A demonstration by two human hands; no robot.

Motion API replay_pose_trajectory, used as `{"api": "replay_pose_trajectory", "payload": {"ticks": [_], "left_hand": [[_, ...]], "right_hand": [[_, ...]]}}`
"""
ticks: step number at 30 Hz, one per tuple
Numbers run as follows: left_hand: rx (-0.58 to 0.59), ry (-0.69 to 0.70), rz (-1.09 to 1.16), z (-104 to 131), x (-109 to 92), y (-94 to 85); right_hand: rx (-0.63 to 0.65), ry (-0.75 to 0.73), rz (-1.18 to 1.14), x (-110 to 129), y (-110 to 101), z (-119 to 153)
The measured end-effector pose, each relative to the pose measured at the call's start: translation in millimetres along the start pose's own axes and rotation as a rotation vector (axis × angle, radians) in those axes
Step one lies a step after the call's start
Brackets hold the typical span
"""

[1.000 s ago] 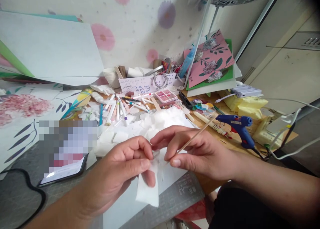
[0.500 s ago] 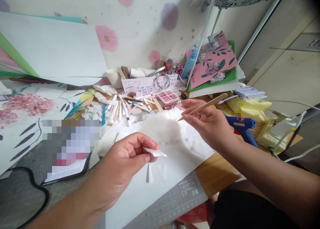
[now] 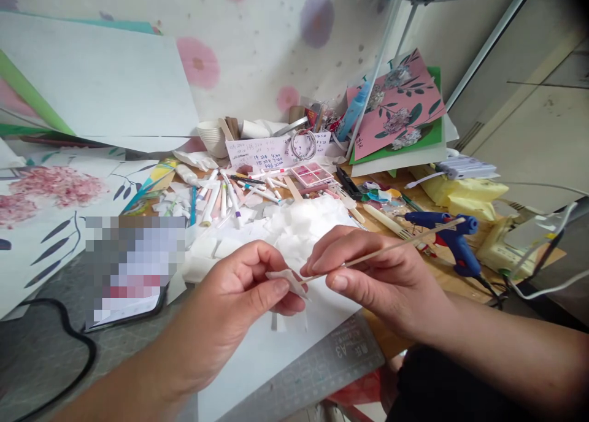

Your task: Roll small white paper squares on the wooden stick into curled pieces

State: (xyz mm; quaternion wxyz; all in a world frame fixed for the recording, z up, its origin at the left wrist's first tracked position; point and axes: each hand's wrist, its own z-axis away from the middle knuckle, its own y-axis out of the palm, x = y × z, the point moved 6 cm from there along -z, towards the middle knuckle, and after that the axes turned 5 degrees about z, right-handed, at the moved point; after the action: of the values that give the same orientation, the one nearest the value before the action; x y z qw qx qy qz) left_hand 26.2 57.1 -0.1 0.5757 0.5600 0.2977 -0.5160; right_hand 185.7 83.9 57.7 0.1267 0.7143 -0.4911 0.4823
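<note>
Between thumb and fingers, my left hand (image 3: 248,287) pinches a small folded piece of white tissue (image 3: 289,279). My right hand (image 3: 372,268) is closed on a thin wooden stick (image 3: 405,242), whose lower tip meets the tissue at my left fingertips. Both hands are above a large white paper sheet (image 3: 234,373). Behind them lies a heap of white tissue pieces (image 3: 306,222). A small flat tissue piece (image 3: 294,321) rests on the sheet just below my left fingers.
Markers (image 3: 230,201) and a pink palette (image 3: 311,175) lie behind the tissue heap. A blue glue gun (image 3: 453,238) is on the right. At left are a phone (image 3: 133,281), a black cable (image 3: 64,324) and a flower picture (image 3: 59,189). A cutting mat (image 3: 322,360) shows below the sheet.
My right hand has moved left and down with the stick, bringing its tip to the tissue. My left hand still pinches the tissue, which now looks more spread at the fingertips.
</note>
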Motion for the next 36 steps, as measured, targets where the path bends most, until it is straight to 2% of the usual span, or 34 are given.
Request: {"api": "replay_pose_trajectory", "payload": {"ticks": [5, 15, 23, 36], "left_hand": [[-0.001, -0.008, -0.048, 2, 0, -2.1], [0.061, -0.039, 0.015, 2, 0, 4.6], [0.081, -0.040, 0.012, 2, -1, 6.5], [0.088, -0.020, -0.045, -1, 2, 4.1]], "right_hand": [[0.000, -0.029, -0.029, 1, 1, -1], [0.013, -0.141, -0.023, 11, 1, 2], [0.016, -0.153, 0.002, 11, 2, 1], [0.083, -0.218, 0.208, 18, 4, 2]]}}
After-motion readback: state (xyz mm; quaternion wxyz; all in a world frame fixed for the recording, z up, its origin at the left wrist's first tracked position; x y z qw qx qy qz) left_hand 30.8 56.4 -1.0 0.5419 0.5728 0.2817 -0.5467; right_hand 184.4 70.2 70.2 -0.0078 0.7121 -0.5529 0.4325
